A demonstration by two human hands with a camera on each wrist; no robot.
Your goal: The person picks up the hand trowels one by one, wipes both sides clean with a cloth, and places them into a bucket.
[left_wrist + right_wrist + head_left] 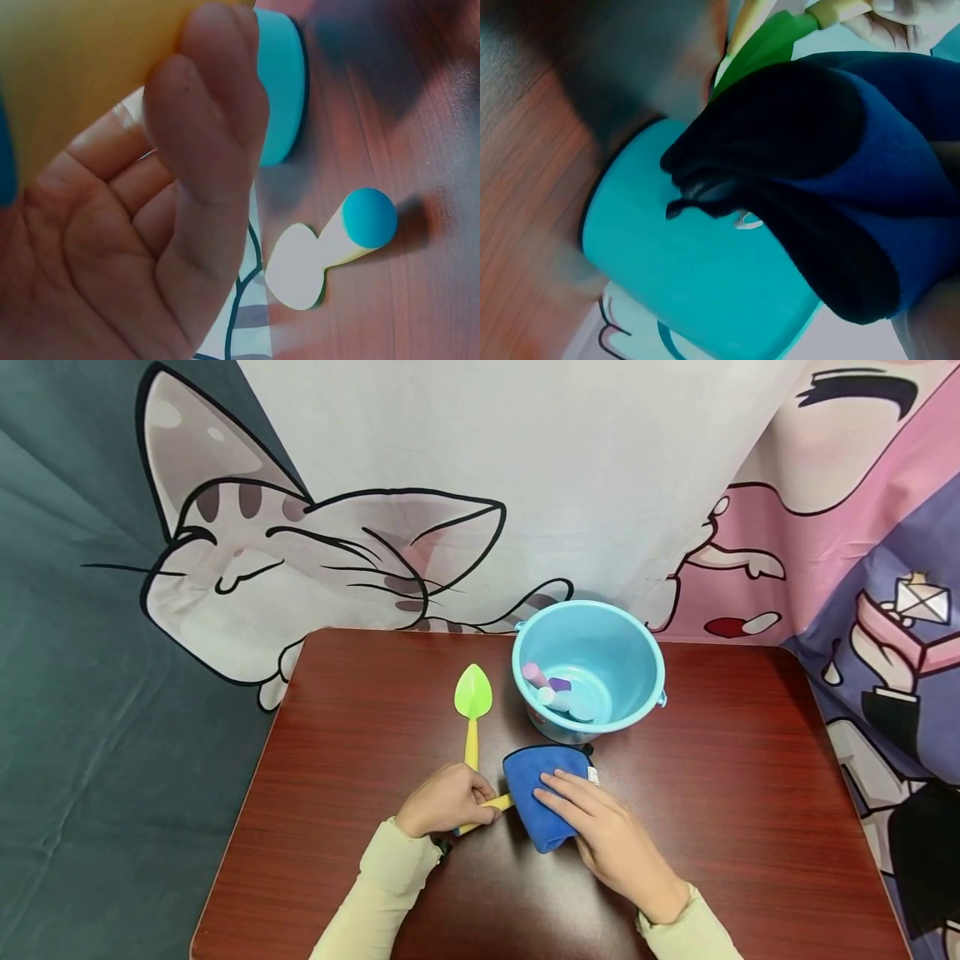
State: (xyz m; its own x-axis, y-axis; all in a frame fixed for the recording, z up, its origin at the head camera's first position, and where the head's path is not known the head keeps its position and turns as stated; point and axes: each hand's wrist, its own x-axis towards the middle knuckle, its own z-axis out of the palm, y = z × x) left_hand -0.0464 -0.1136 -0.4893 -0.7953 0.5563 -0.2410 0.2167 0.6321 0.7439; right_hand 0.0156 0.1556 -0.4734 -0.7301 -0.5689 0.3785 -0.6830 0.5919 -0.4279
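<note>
My left hand grips the yellow handle of a toy garden tool with a blue end cap. Its green head shows in the right wrist view; from the head camera it is hidden by the cloth. With my right hand I hold a blue cloth with black edging, folded over the head of that tool, fingers laid across its top. Just beyond my left hand lies a toy shovel with a green blade and yellow handle, flat on the table.
A light blue bucket stands at the back of the table, close behind the cloth. Inside it are several pink, purple and white pieces. The brown table meets a printed cat curtain along its back edge.
</note>
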